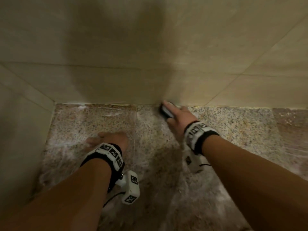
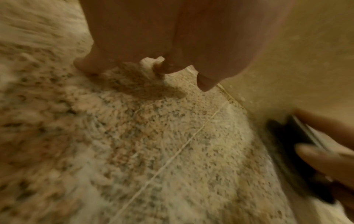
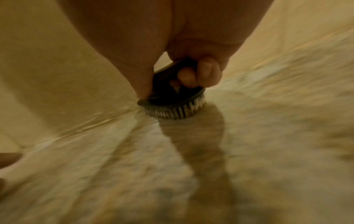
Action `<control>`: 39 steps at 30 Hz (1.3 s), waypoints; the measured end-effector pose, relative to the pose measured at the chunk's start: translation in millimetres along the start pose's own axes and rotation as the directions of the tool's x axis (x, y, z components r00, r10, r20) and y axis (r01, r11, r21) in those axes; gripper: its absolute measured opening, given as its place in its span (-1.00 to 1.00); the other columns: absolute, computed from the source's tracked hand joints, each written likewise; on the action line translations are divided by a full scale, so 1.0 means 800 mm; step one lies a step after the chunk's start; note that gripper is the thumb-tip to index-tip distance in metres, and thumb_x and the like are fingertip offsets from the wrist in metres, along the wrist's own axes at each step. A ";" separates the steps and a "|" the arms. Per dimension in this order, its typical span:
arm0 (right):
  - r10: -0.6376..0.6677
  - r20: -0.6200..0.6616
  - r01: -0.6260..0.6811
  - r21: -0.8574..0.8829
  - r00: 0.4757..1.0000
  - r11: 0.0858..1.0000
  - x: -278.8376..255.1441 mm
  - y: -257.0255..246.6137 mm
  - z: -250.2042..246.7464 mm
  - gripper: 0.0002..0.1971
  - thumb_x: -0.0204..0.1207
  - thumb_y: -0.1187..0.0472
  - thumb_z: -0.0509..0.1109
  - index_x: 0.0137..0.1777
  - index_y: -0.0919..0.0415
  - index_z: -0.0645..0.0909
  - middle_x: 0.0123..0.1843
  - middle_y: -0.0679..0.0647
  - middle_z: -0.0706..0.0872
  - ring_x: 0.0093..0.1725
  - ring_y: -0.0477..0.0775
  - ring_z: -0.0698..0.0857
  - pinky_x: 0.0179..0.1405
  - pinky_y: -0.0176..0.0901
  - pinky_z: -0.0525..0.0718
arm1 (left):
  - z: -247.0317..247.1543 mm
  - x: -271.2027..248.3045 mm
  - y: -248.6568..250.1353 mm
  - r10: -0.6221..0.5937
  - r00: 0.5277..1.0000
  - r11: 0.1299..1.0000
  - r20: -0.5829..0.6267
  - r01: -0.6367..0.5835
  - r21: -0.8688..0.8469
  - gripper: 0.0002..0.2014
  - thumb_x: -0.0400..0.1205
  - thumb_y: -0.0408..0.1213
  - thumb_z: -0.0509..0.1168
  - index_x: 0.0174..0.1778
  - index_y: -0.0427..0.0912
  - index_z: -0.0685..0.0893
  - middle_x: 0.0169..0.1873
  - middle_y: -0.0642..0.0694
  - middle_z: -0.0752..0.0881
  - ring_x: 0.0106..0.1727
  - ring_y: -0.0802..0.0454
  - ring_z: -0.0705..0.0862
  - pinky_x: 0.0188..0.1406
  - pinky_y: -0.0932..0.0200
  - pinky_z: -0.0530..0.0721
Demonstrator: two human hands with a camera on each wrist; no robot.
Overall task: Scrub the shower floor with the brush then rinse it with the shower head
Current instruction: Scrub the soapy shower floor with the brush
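Note:
A dark scrub brush [image 1: 165,111] with pale bristles [image 3: 172,112] sits bristles-down on the speckled granite shower floor [image 1: 150,147], right at the joint with the back wall. My right hand [image 1: 176,117] grips its handle, fingers curled round it [image 3: 199,72]. The brush also shows at the right edge of the left wrist view [image 2: 291,136]. My left hand [image 1: 106,139] rests on the soapy floor at the left, fingers spread down against it [image 2: 145,71], holding nothing. No shower head is in view.
Beige tiled walls [image 1: 150,55] close the floor at the back and on the left [image 1: 20,130]. White foam streaks cover much of the granite. A thin grout line [image 2: 172,156] runs across the floor between my hands.

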State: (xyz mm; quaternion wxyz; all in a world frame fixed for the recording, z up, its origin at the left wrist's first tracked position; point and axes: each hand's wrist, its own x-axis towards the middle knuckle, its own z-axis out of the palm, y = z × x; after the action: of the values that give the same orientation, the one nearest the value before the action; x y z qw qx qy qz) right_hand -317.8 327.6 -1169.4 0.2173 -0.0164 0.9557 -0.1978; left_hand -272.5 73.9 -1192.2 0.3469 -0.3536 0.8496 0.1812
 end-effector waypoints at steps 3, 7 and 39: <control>0.126 -0.010 -0.126 -0.031 0.992 0.991 -0.020 0.037 -0.019 -0.33 0.76 -0.02 0.27 0.67 -0.59 0.01 0.52 0.27 0.40 0.26 0.38 0.66 0.38 0.02 0.61 | -0.003 0.001 0.009 -0.101 0.993 0.993 0.053 0.104 -0.049 0.00 0.68 0.28 0.11 0.75 -0.38 -0.17 0.70 -0.51 -0.20 0.70 -0.56 -0.04 0.68 -0.38 0.10; -0.031 0.015 0.031 -0.034 0.999 0.999 -0.006 -0.011 0.002 -0.36 0.76 0.00 0.25 0.68 -0.53 0.06 0.54 0.22 0.36 0.32 0.37 0.64 0.40 0.05 0.62 | 0.001 0.004 0.016 -0.127 0.988 0.991 0.082 0.129 -0.020 0.05 0.67 0.28 0.16 0.74 -0.28 -0.34 0.68 -0.41 -0.41 0.70 -0.54 -0.26 0.70 -0.35 0.07; -0.193 0.096 0.206 -0.145 0.976 0.968 0.050 -0.144 0.047 -0.32 0.77 0.10 0.24 0.65 -0.60 0.03 0.60 0.20 0.34 0.36 0.38 0.62 0.25 -0.02 0.63 | -0.001 0.031 0.015 -0.128 0.973 0.987 0.194 0.106 0.123 0.01 0.61 0.28 0.10 0.76 -0.16 -0.32 0.71 -0.37 -0.34 0.67 -0.65 -0.21 0.64 -0.55 -0.08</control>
State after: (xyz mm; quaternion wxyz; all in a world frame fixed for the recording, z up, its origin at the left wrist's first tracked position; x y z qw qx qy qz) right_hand -344.5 202.9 -1172.4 0.2331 -0.1372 0.9520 -0.1433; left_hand -294.5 69.9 -1208.5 0.4604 -0.3629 0.7966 0.1475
